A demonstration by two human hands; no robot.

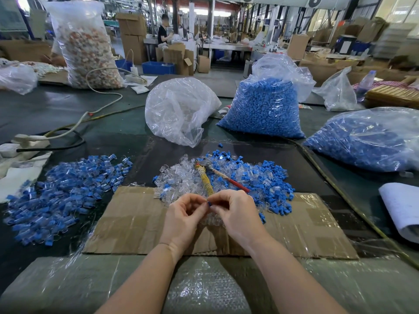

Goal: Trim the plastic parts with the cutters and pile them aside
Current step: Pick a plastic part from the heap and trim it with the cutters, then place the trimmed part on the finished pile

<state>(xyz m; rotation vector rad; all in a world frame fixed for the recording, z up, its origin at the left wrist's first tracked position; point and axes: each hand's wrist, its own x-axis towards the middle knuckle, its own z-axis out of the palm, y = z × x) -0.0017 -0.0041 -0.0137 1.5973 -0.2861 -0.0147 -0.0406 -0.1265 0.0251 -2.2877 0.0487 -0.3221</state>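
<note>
Your left hand (181, 219) and right hand (235, 213) meet over the cardboard sheet (127, 225) — both grips pinched together on one small blue plastic part (209, 203). The cutters (209, 175) lie untouched just beyond, jaws away from you, on the mixed clear-and-blue heap (260, 177). Assembled pile (63, 191) sits left on the bench (68, 114) — bags of blue parts (263, 109) behind.

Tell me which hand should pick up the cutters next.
Probably the right hand. The cutters lie just beyond both hands, and their red handle angles toward the right side. The left hand could go on pinching the small blue part that both hands now hold.
</note>
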